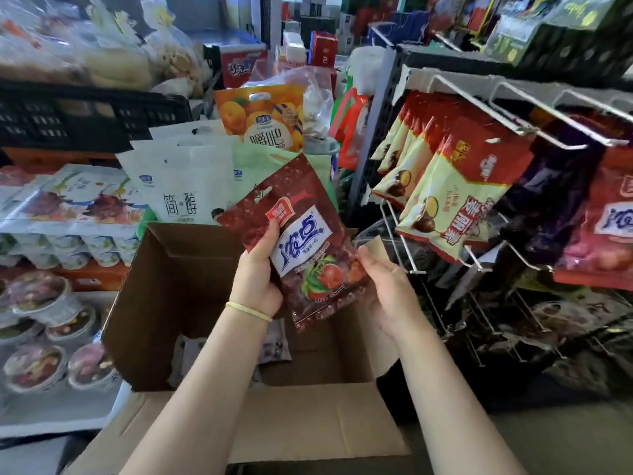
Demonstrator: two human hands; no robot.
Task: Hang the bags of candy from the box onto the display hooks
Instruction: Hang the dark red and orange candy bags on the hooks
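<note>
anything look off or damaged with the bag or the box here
Nothing stands out. The dark red candy bag looks intact, held tilted over the open cardboard box by the left hand, the right hand at its edge.

Single head-worn wide-angle view, facing forward and down. Close above open brown cardboard box (178, 289); wire display hooks (534, 114) near, at right.
</note>
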